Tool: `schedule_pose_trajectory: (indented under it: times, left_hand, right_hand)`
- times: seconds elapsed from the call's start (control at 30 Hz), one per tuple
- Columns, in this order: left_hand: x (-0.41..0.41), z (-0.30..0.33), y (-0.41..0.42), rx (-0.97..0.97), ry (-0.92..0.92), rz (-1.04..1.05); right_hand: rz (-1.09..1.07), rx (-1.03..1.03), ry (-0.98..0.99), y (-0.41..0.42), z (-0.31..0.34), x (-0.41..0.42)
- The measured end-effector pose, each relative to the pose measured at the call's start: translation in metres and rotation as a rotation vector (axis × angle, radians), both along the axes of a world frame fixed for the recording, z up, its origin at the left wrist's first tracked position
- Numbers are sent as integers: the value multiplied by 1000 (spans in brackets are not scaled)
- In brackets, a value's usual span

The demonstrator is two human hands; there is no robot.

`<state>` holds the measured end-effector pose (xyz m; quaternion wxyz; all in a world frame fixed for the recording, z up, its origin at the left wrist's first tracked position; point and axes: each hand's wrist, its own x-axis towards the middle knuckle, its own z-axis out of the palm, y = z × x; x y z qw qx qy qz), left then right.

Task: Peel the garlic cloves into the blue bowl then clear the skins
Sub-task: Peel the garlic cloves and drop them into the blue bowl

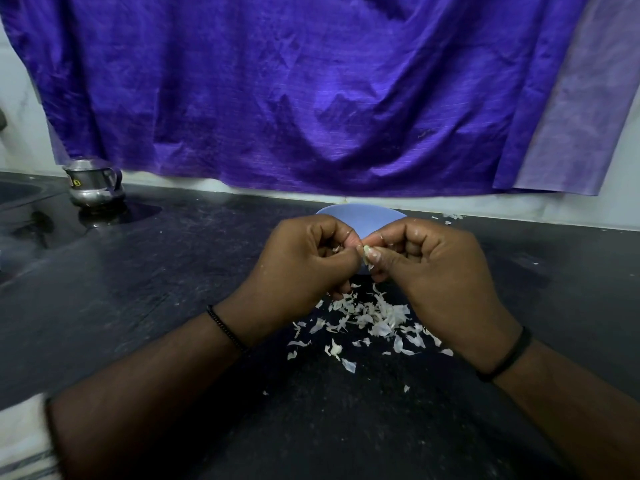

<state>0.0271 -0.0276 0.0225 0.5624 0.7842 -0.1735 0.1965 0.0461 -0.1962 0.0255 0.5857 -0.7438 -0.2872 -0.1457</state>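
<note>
two hands (304,261) (436,271) pinch one garlic clove (365,253) over one blue bowl (360,220).

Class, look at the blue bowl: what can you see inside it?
Only the blue bowl's bare far inner wall shows. The left hand and right hand, pinching a garlic clove, cover the rest, so any contents stay hidden.

The desk (138,289) is dark speckled stone, polished enough to mirror the shiny metal pot (94,183) at far left. The blue bowl (360,216) looks smooth and matt, like plastic. Papery white garlic skins (367,317) lie dry and thin. The purple cloth (294,98) has a creased, faint sheen.
</note>
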Motion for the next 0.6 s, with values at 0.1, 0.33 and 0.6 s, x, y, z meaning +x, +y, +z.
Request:
schedule_pose_trajectory:
  times: [0.1, 0.33, 0.6]
  left_hand:
    - [1, 1, -1, -6, 4, 5]
    - [1, 2, -3, -29, 28, -6]
    - [0, 2, -4, -22, 23, -10]
  right_hand:
    - [-7, -12, 2, 0, -1, 1]
    - [32, 11, 93, 1, -1, -2]
    - [-12, 30, 47, 4, -3, 0]
